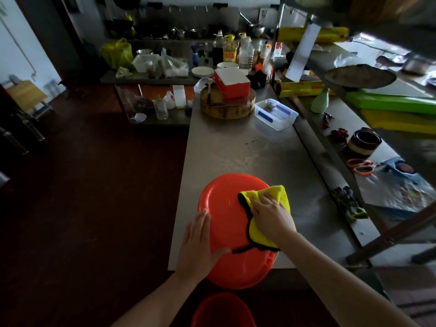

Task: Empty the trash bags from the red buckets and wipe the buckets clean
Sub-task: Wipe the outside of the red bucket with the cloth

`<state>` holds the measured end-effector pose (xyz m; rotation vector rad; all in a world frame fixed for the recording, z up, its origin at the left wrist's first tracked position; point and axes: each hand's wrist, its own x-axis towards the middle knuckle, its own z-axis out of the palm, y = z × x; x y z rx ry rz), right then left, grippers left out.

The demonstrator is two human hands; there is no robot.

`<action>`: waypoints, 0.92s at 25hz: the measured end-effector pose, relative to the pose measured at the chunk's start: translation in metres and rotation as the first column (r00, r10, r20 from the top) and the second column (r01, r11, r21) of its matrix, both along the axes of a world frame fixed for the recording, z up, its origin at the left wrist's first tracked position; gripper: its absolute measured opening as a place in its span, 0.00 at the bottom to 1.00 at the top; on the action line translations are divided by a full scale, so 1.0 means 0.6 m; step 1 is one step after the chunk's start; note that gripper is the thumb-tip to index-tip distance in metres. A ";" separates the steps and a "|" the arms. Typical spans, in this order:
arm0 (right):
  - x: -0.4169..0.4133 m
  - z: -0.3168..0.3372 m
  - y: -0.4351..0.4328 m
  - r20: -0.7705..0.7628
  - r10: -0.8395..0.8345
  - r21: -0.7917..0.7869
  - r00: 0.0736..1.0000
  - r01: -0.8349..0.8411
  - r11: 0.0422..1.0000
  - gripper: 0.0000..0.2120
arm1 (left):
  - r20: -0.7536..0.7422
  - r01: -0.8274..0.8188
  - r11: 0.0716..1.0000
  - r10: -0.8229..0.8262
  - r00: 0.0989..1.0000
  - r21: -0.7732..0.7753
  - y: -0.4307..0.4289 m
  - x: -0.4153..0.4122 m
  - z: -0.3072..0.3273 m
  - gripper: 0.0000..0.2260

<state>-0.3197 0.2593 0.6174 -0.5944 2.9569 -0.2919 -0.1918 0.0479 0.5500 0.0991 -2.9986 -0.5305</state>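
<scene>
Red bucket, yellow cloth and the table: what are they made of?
Red bucket: probably plastic, smooth and glossy, since light glints off its even colour. Yellow cloth: seems soft, fuzzy fabric, maybe microfibre, with a black stitched edge; it drapes limply. Table: likely stainless steel, dull grey with faint reflections.

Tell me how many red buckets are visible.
2. One bucket lies on the counter's near end; the second bucket is below it, cut off by the bottom edge. More may be hidden.
</scene>
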 end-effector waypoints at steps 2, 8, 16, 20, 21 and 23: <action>-0.052 0.002 -0.007 0.009 0.003 0.005 1.000 -0.003 1.000 0.17 | 0.018 0.001 1.000 -0.001 1.000 0.000 0.002 -0.003 0.004 0.50; -0.036 -0.001 0.004 -0.016 -0.002 -0.020 1.000 0.001 1.000 0.19 | 0.003 -0.017 1.000 0.017 1.000 -0.010 0.006 0.000 0.010 0.49; 0.091 -0.021 0.042 -0.095 -0.023 -0.142 0.995 0.009 0.990 0.29 | -0.089 -0.015 0.999 0.011 0.996 -0.041 0.004 0.004 -0.001 0.48; 0.121 -0.021 0.015 -0.100 0.016 -0.170 0.995 -0.033 0.985 0.26 | -0.096 -0.006 0.998 0.000 0.995 -0.063 0.002 0.004 -0.007 0.47; 0.130 -0.022 0.006 -0.109 0.056 -0.150 0.992 -0.072 0.986 0.25 | -0.101 0.001 0.997 -0.008 0.995 -0.073 0.001 0.004 -0.009 0.46; 0.136 -0.022 -0.015 -0.126 0.121 -0.109 0.985 -0.135 0.985 0.23 | -0.104 0.011 0.997 -0.019 0.994 -0.076 -0.003 0.003 -0.016 0.45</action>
